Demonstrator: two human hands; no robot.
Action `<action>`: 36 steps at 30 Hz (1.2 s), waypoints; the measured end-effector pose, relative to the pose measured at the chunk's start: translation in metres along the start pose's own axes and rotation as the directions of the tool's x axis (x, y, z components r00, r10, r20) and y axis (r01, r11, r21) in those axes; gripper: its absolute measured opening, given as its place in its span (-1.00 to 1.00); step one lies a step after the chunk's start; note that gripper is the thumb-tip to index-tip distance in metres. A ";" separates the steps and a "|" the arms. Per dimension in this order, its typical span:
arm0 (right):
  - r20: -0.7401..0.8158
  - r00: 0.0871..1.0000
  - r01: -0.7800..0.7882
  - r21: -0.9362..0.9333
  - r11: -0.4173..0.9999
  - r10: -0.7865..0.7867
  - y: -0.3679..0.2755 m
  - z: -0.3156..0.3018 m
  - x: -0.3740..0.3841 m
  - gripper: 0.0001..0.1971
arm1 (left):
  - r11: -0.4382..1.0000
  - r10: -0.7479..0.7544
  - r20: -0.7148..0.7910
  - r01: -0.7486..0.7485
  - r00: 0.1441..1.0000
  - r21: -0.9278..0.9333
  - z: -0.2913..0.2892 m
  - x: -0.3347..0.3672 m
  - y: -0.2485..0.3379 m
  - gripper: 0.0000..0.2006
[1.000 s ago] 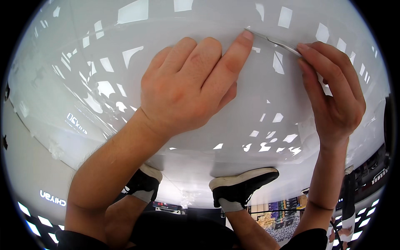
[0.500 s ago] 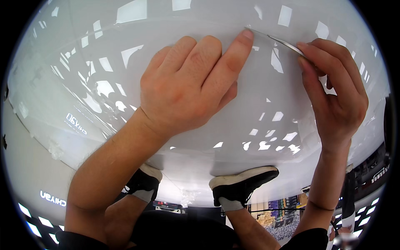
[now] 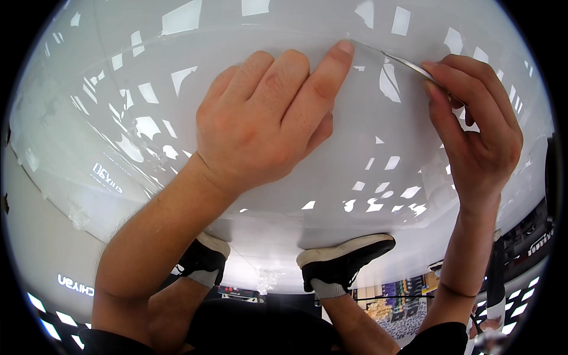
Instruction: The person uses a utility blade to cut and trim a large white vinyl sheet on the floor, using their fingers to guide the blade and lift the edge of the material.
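Observation:
My left hand [image 3: 254, 127] rests over a glossy white curved panel [image 3: 236, 38]. Its index finger is stretched out, the tip touching the panel; the other fingers are bent, their ends hidden, and nothing shows in the hand. On the right, my right hand [image 3: 476, 112] is closed in a pinch around slim silver tweezers [image 3: 410, 63]. The fine point of the tweezers reaches left, right beside my left index fingertip. Whether the point grips anything is too small to tell. A faint line runs across the panel to the left of that fingertip.
Bright lamp reflections dot the panel. Below it are my two black shoes, the left [image 3: 208, 255] partly behind my forearm, the right [image 3: 346, 257] in fuller view. Shelves with coloured goods [image 3: 390, 302] appear at the lower right.
My left hand has shifted slightly left, its index fingertip with it. The tweezers stay almost in place in my right hand, their point now just clear of that fingertip.

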State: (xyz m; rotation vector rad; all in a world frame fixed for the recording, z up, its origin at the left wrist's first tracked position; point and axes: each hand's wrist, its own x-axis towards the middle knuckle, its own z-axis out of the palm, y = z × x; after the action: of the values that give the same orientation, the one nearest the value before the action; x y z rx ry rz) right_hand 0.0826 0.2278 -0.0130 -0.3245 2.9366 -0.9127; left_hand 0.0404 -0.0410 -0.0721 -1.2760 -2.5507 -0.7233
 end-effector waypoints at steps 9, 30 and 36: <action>0.005 1.000 -0.018 -0.018 1.000 0.018 0.003 -0.005 -0.005 -0.79 | 1.000 -0.005 0.006 0.005 1.000 0.002 0.000 0.001 0.001 -0.53; 0.013 0.999 -0.037 -0.007 0.999 0.037 0.013 -0.013 -0.015 -0.80 | 1.000 0.004 0.024 -0.004 1.000 -0.008 -0.001 0.002 0.000 -0.54; -0.035 0.999 -0.023 0.043 0.999 0.024 0.012 -0.009 -0.020 -0.78 | 0.999 0.009 0.054 -0.007 0.998 -0.041 -0.004 0.001 -0.002 -0.53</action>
State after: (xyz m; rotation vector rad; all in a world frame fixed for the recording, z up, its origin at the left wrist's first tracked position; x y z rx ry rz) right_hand 0.0991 0.2465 -0.0128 -0.2736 2.9418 -0.9869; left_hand 0.0382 -0.0436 -0.0692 -1.3353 -2.5850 -0.7529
